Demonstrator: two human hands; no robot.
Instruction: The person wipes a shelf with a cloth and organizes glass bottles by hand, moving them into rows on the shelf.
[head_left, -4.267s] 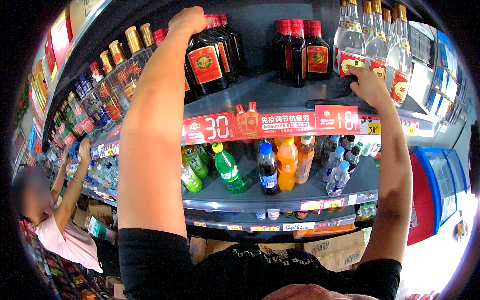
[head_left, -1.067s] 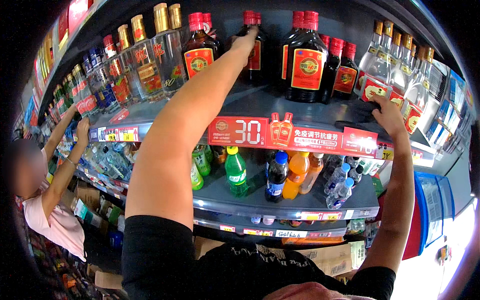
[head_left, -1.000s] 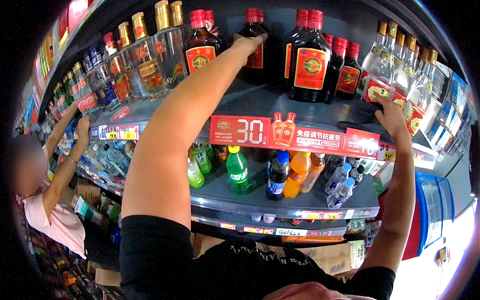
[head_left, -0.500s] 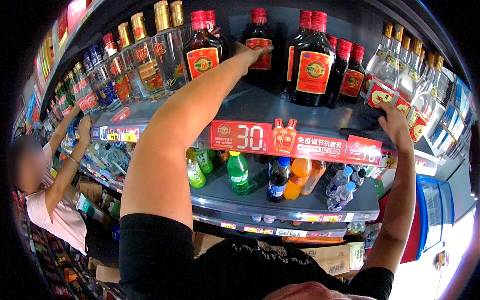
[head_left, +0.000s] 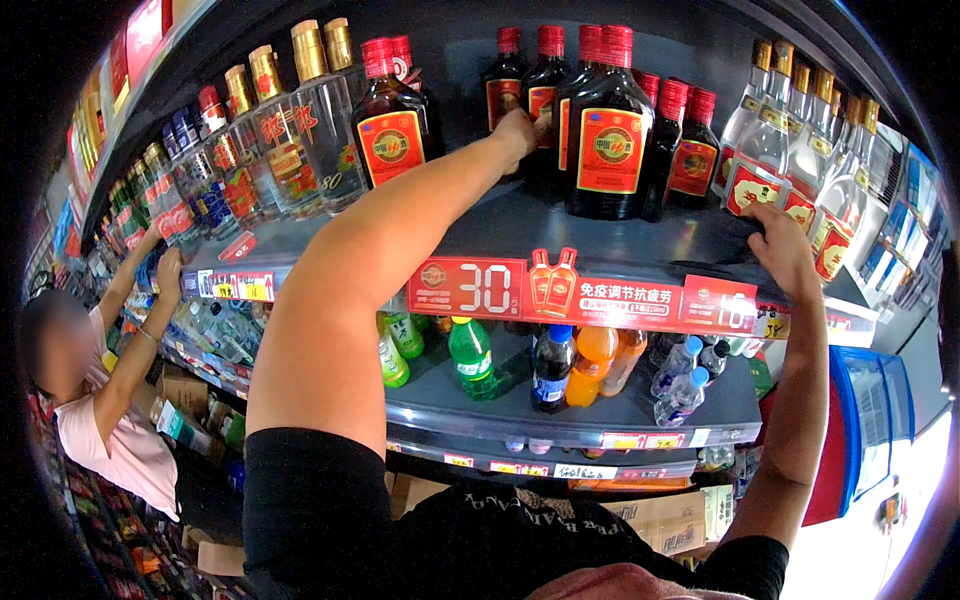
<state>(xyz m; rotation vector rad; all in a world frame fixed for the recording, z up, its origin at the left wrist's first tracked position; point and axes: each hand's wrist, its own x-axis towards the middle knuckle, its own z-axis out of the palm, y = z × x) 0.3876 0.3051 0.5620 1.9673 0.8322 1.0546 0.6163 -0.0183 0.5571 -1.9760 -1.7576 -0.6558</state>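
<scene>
My left hand (head_left: pixel 516 138) reaches deep onto the upper shelf. Its fingers curl at the lower part of a dark liquor bottle (head_left: pixel 546 72) with a red cap and a red and gold label; the grip is partly hidden. A similar dark bottle (head_left: pixel 506 70) stands just left of it. Larger red-capped bottles (head_left: pixel 610 150) crowd to the right, and another (head_left: pixel 391 140) stands to the left by my forearm. My right hand (head_left: pixel 780 245) rests near the shelf's front, fingers apart and holding nothing, just below the clear bottles with gold caps (head_left: pixel 757 165).
Clear gold-capped bottles (head_left: pixel 290 140) line the shelf's left part. A red price strip (head_left: pixel 620 295) runs along its front edge. Soft drink bottles (head_left: pixel 470 355) stand one shelf below. At far left a person in a pink top (head_left: pixel 120 440) reaches to the shelf. Blue-edged bins (head_left: pixel 868 430) stand at right.
The dark bottle at my left hand has shifted right, up against the row there, and a second bottle now shows to its left. My right hand stays about where it was.
</scene>
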